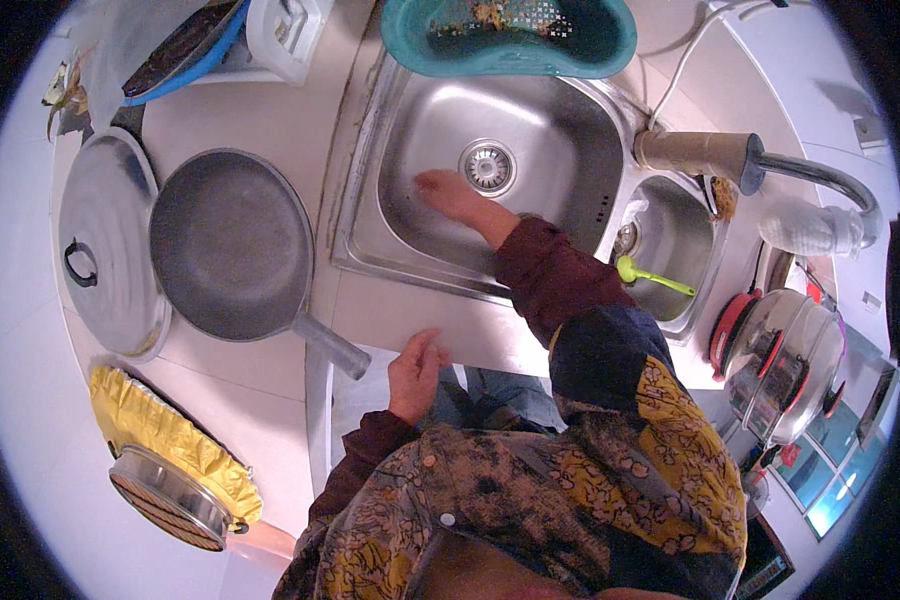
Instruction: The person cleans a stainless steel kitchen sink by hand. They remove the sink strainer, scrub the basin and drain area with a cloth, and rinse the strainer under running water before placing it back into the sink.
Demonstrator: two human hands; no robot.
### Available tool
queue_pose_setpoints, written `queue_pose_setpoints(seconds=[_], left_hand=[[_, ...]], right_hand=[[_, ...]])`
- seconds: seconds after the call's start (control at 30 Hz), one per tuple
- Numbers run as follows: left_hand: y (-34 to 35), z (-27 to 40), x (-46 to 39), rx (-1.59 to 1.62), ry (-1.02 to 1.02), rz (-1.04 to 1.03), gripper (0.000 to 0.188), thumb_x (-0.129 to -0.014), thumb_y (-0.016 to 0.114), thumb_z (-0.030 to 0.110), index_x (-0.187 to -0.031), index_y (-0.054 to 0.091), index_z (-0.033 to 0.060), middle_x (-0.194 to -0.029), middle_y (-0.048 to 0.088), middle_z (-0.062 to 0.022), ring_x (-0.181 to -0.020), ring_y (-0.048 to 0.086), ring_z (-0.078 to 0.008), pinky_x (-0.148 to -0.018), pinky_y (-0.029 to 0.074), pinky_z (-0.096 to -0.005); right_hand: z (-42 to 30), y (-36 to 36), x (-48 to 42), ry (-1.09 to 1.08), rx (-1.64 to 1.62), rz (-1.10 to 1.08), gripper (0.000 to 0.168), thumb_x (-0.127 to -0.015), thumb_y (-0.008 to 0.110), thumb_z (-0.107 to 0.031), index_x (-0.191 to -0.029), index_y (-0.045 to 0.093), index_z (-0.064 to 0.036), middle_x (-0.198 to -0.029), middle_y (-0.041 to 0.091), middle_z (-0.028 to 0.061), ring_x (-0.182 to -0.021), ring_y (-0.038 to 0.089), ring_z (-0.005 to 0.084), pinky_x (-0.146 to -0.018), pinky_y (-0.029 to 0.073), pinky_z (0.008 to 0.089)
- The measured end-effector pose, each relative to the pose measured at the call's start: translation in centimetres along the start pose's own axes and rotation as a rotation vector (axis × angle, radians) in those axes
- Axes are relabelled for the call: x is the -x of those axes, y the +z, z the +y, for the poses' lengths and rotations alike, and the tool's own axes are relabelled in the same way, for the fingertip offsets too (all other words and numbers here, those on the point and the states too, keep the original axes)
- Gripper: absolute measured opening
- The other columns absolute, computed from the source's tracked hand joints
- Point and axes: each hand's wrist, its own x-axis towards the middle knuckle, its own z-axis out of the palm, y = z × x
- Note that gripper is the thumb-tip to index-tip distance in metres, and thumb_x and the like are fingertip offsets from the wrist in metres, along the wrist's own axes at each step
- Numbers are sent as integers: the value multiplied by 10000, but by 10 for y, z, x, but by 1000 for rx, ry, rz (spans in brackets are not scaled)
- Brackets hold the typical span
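Inside the large stainless-steel sink basin (547,165), my right hand (450,196) reaches over the left part of the bottom, beside the drain strainer (488,168). Its back faces up, and its palm and most of its fingers are hidden. My left hand (415,373) hangs in front of the counter's front edge, loosely curved, with nothing seen in it. Left of the sink stands a grey frying pan (232,244), its handle jutting over the counter edge near my left hand. A lime-green ladle (652,277) lies in the small sink basin (671,225).
A teal plastic colander (510,61) with food scraps spans the sink's far rim. The faucet (817,169) rises at the right, near a glass-lidded pot (784,367). At left are a large metal lid (112,247), a yellow cloth cover (172,427) and a steamer tray (169,499).
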Motion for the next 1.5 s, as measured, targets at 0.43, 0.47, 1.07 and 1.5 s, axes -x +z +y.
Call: queue_pose_setpoints(seconds=[0.43,0.47,1.07,1.5], left_hand=[[-3,-2,-2,6,-33,30,230,-918,441,96,-1118,534,33,-768,641,-79,-697,625,-130,-669,505,-264],[-2,1,-2,13,-45,25,229,-917,439,93,-1116,535,32,-767,642,-81,-696,626,-130,-668,507,-264],[5,15,-4,6,-29,16,227,-915,439,73,-1111,541,22,-785,629,-88,-699,615,-129,-651,514,-262],[6,-2,-2,64,11,68,202,-941,430,102,-1099,526,21,-735,610,-67,-662,587,-122,-639,497,-261]], right_hand=[[-18,33,-8,220,-839,-212,193,-796,571,-24,-966,618,53,-882,623,75,-775,599,153,-710,493,274],[-21,31,-5,224,-836,-196,185,-795,577,-33,-955,620,49,-874,624,76,-764,598,152,-703,494,276],[-5,36,-5,186,-933,-37,99,-803,599,-81,-833,602,13,-698,589,62,-597,561,150,-558,471,269],[-174,-183,103,-565,-479,695,85,-834,562,41,-892,562,-22,-867,580,15,-733,523,67,-682,438,207]])
